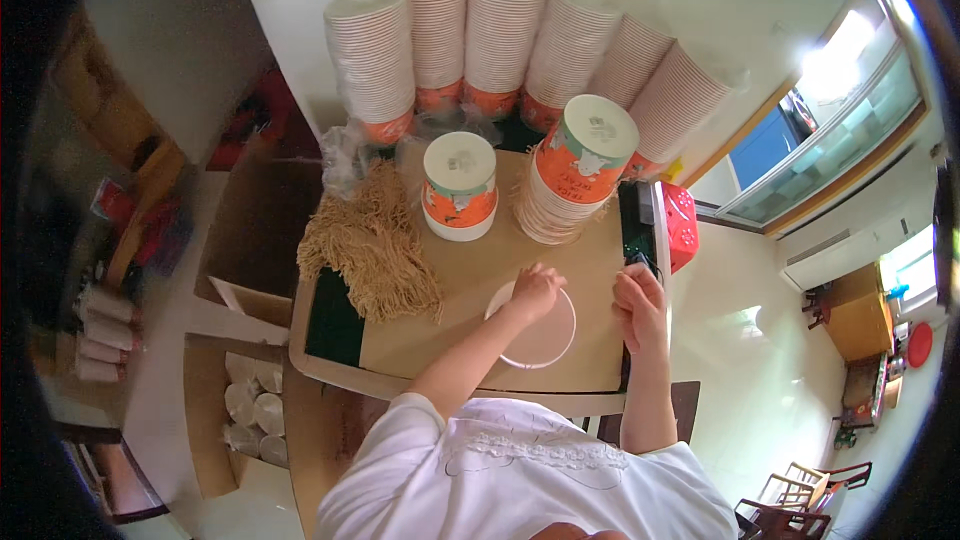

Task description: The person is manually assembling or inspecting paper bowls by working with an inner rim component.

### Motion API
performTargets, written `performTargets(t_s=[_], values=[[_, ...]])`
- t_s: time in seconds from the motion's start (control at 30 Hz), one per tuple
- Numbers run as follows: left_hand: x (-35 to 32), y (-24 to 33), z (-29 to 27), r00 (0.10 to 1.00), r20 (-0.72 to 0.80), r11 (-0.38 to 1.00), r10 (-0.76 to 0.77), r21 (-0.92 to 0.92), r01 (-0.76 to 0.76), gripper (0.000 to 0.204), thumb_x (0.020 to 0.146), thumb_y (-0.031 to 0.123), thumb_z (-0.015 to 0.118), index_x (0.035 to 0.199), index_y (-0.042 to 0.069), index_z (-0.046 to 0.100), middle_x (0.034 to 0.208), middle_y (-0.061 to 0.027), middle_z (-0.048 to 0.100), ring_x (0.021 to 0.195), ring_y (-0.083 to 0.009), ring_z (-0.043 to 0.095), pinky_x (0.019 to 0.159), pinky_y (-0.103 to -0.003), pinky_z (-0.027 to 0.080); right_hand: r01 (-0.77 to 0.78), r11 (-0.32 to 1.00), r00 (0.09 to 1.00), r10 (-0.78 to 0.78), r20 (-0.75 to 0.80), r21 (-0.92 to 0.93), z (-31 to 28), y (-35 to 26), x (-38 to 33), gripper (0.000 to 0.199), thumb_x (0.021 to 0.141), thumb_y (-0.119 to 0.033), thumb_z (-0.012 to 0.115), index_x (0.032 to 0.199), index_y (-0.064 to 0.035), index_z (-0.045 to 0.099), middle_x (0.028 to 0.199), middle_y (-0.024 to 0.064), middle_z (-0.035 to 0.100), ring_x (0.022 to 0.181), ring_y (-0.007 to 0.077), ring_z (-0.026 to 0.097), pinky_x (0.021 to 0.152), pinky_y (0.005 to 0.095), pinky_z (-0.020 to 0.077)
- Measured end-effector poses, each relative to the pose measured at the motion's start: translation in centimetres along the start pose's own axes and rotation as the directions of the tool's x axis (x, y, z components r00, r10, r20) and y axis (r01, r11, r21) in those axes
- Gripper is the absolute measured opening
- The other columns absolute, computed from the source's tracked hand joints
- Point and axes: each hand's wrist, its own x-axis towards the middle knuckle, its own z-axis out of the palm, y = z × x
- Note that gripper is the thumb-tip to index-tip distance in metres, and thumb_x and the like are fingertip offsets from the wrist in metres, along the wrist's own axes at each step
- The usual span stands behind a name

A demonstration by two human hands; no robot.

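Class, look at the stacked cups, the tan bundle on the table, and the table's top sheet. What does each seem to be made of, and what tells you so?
Stacked cups: probably paper, matte white with orange print; thin rolled rims nest tightly. Tan bundle: dry, fibrous strands, perhaps straw or noodles; too small to tell. Top sheet: likely cardboard, flat, dull brown, with no shine.

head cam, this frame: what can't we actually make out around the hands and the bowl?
- Bowl: the left hand covers its top rim; whether the hand grips the rim or only touches it is unclear.
- Right hand: closed at the table edge by a dark strip; anything in it is too small to tell.
- Box on the floor: partly cut off by the table, its pale contents blurred.
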Motion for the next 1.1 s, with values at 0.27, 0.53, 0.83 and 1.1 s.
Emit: performTargets(t_s=[0.27,0.53,0.83,1.1], values=[[-6.2,-1.8,-3.3,0.874,0.218,0.888,-0.434,-0.063,0.456,0.010,0.074,0.013,0.053,0.080,0.007,0.059,0.081,-0.0123,0.059,0.075,-0.0319,0.058,0.066,-0.042,0.047,0.166,0.986,0.969,-0.167,-0.184,-0.019,-7.2,-1.7,-2.6,0.006,0.089,-0.010,0.048,0.084,-0.0070,0.050,0.053,-0.0072,0.031,0.042,0.0011,0.026,0.036,0.0165,0.0208],[-10.2,0.4,-6.9,0.822,-0.027,0.747,-0.568,-0.436,0.502,0.020,0.074,0.013,0.064,0.091,0.005,0.060,0.076,-0.0096,0.056,0.061,-0.0234,0.057,0.057,-0.033,0.048,-0.263,0.954,0.961,0.245,-0.129,-0.147,-1.3,6.3,-2.4,0.005,0.085,-0.011,0.056,0.082,-0.0074,0.054,0.055,-0.0069,0.039,0.042,0.0014,0.032,0.038,0.0177,0.0214],[-10.5,2.6,-11.2,0.843,0.112,0.478,-0.527,-0.781,0.403,0.013,0.079,0.005,0.061,0.092,0.003,0.063,0.081,-0.0041,0.061,0.064,-0.0092,0.056,0.059,-0.022,0.047,-0.141,0.986,0.975,0.154,0.159,-0.087,1.4,10.3,-2.0,0.008,0.084,-0.009,0.057,0.085,-0.0013,0.055,0.071,0.0012,0.056,0.061,0.0068,0.050,0.056,0.0212,0.0430],[-10.1,3.6,-10.3,0.762,0.286,-0.015,-0.581,-0.940,0.342,0.014,0.079,0.003,0.061,0.092,-0.001,0.063,0.073,-0.0028,0.061,0.059,-0.0064,0.053,0.056,-0.019,0.044,-0.123,0.968,0.960,0.172,0.221,-0.219,2.4,10.7,-2.4,0.008,0.083,-0.008,0.058,0.085,-0.0003,0.057,0.073,0.0016,0.057,0.063,0.0062,0.051,0.058,0.0204,0.0428]])
